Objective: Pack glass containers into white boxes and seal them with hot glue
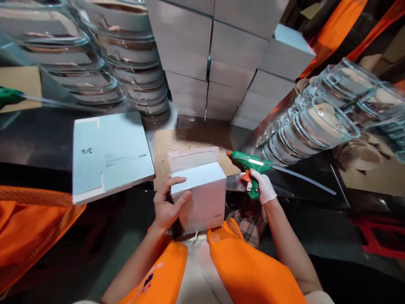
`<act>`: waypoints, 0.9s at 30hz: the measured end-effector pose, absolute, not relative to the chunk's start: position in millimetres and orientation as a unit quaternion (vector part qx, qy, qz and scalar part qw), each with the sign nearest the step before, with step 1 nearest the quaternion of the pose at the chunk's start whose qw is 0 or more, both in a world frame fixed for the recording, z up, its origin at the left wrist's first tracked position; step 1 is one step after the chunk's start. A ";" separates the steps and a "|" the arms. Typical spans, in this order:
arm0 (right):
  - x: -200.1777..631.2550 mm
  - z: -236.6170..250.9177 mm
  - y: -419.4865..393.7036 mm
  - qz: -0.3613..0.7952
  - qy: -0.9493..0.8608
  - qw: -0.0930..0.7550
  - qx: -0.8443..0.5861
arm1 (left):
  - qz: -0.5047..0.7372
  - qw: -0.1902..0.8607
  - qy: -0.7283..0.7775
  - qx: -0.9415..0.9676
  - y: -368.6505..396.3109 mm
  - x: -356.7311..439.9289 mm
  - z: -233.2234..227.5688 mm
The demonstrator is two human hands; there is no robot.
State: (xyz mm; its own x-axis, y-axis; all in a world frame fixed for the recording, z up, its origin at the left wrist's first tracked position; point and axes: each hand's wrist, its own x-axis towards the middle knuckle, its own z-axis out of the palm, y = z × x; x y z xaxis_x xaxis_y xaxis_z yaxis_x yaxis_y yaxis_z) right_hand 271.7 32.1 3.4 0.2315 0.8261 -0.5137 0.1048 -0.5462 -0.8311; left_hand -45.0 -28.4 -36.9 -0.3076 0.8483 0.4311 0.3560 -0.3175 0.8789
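My left hand (169,202) grips the left side of a white cardboard box (202,202), its thumb on the near face and its fingers along the top. A raised flap (194,158) stands up at the box's far edge, with a thin line along it that looks like glue. In my gloved right hand (262,185) is a green hot glue gun (251,161), its orange nozzle pointing left toward the flap but apart from it. A long clear glue stick (305,179) sticks out of the gun's back.
Flat white box blanks (110,156) lie in a stack on the dark table at left. Finished-looking white boxes (186,42) are piled ahead. Clear round containers (136,55) stand stacked at left, others (300,131) lean at right. Another green glue gun (9,96) shows at far left.
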 end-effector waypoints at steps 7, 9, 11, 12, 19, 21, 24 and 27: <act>303.7 6.6 43.5 0.410 -0.420 0.164 -0.792 | 0.600 0.201 0.535 0.561 -27.3 -48.6 -38.4; 312.8 12.0 47.3 0.352 -0.456 0.112 -0.810 | 0.595 0.202 0.523 0.576 -25.5 -46.0 -37.5; 316.4 18.8 48.5 0.309 -0.486 0.071 -0.815 | 0.589 0.209 0.514 0.587 -23.8 -42.8 -36.2; 315.2 22.7 47.3 0.286 -0.497 0.055 -0.818 | 0.588 0.215 0.506 0.592 -23.1 -41.2 -35.4; 248.4 52.0 24.2 0.378 -0.514 0.394 -0.662 | 0.585 0.286 0.441 0.618 -18.6 -29.4 -29.0; 225.2 53.9 26.0 0.531 -0.485 0.412 -0.559 | 0.581 0.303 0.451 0.606 -18.7 -25.3 -28.9; 208.7 46.5 32.9 0.623 -0.424 0.428 -0.499 | 0.591 0.327 0.476 0.564 -18.9 -19.4 -31.6; 215.5 36.7 34.6 0.593 -0.454 0.446 -0.493 | 0.642 0.342 0.475 0.495 -15.9 -14.7 -36.7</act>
State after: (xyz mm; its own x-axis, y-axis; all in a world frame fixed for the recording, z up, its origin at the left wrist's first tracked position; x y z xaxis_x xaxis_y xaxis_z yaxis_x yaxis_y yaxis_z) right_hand 215.5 34.6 36.7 -0.1169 0.9767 -0.1801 -0.0806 -0.1901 -0.9785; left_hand -14.7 -15.9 -36.7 -0.2754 0.9098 0.3105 0.0319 -0.3142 0.9488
